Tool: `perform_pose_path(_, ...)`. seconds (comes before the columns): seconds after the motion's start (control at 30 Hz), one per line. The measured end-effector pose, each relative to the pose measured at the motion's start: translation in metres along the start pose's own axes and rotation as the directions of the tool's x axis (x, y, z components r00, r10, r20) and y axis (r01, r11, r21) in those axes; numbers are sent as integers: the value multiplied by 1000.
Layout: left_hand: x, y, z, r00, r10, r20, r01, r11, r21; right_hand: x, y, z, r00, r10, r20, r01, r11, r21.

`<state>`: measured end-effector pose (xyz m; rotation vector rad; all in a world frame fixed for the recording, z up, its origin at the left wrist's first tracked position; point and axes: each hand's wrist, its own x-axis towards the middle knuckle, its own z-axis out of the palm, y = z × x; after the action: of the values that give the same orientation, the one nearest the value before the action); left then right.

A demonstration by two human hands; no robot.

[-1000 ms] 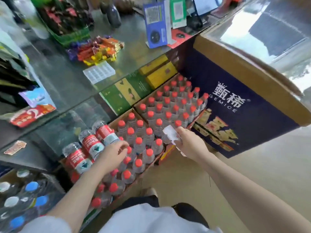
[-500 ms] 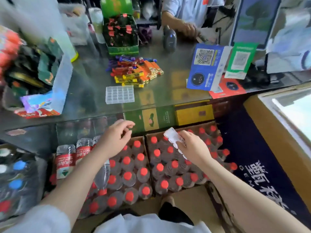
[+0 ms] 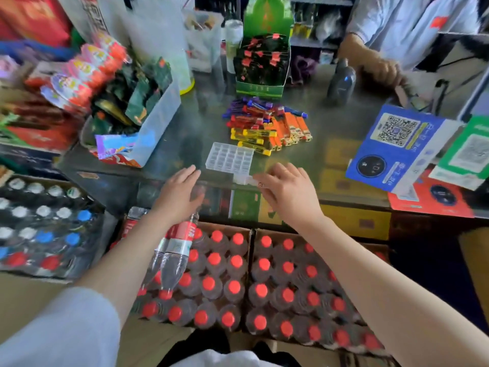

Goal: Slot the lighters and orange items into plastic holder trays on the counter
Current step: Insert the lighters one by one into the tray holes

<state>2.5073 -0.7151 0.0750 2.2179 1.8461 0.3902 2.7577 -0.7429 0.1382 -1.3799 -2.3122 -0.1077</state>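
A pile of lighters (image 3: 260,123), purple, red, yellow and orange, lies on the glass counter (image 3: 304,152). In front of the pile sits a clear plastic holder tray (image 3: 229,156) with a grid of slots. My right hand (image 3: 287,189) holds a second clear tray (image 3: 244,180) by its edge at the counter's front, just below the first tray. My left hand (image 3: 180,193) hovers over the counter's front edge, fingers spread, holding nothing.
A green display box (image 3: 260,67) stands behind the lighters. A clear bin of snack packets (image 3: 137,109) is at the left, a blue QR sign (image 3: 397,147) at the right. Another person's hand (image 3: 381,71) rests at the far side. Crates of red-capped bottles (image 3: 238,282) stand below.
Both my hands rose from above the bottle crates to the counter's front edge. The right hand brought the clear tray up next to the tray on the counter. The view tilted up.
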Motion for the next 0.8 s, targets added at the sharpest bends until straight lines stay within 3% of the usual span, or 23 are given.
perform_pose_path(0.07,2,-9,-7,1000,20,4,-20,994,-111,11,-11,11,997,-73,18,74,997,-31)
perform_pose_path(0.23,2,-30,-32,981,55,186,25,914,-406,40,-43,42,979,-194,60,197,979,-44)
perform_pose_path(0.53,19,-76,-44,962,160,220,-89,949,-301,64,-84,91,960,-236,152,244,969,-40)
perform_pose_path(0.6,27,-79,-43,961,191,199,-135,954,-268,64,-84,95,954,-238,182,236,971,29)
perform_pose_path(0.7,34,-81,-42,961,205,184,-156,956,-250,65,-78,92,969,-175,174,137,968,211)
perform_pose_path(0.8,35,-83,-42,956,238,171,-194,951,-241,76,-60,83,991,-4,132,-31,964,263)
